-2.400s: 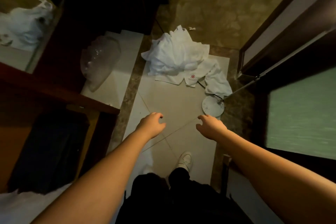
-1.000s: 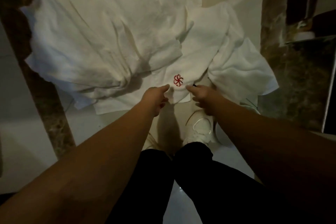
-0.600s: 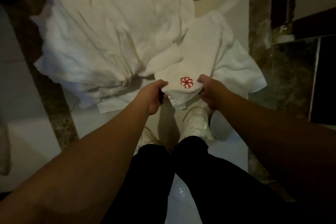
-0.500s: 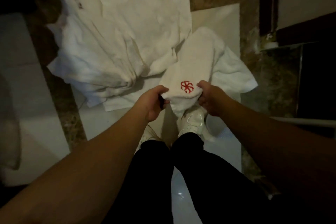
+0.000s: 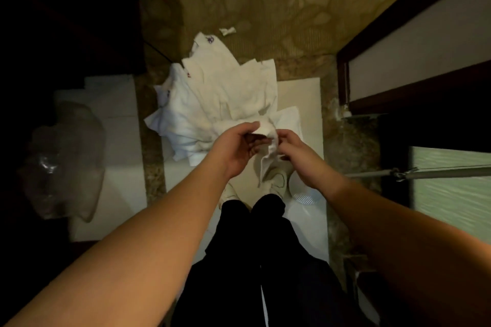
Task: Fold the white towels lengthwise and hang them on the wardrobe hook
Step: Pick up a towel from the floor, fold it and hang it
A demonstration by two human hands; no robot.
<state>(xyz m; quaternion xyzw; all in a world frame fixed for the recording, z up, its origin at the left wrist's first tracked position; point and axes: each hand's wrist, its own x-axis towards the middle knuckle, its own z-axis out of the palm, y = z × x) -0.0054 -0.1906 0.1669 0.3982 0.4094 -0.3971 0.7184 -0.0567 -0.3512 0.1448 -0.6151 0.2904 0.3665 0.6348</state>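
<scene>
Your left hand [image 5: 240,148] and right hand [image 5: 297,152] each pinch the top edge of one white towel [image 5: 267,159], lifted above the pile of towels [image 5: 220,103] on the floor. It hangs straight down between them, long axis vertical, so you'll likely spread your hands sideways before folding lengthwise.

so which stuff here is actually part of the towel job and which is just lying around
Part of the job:
- held towel, gripped by left hand and right hand
- towel pile on the floor

Just lying about:
- clear plastic bag
- paper scrap
- round white disc
</scene>
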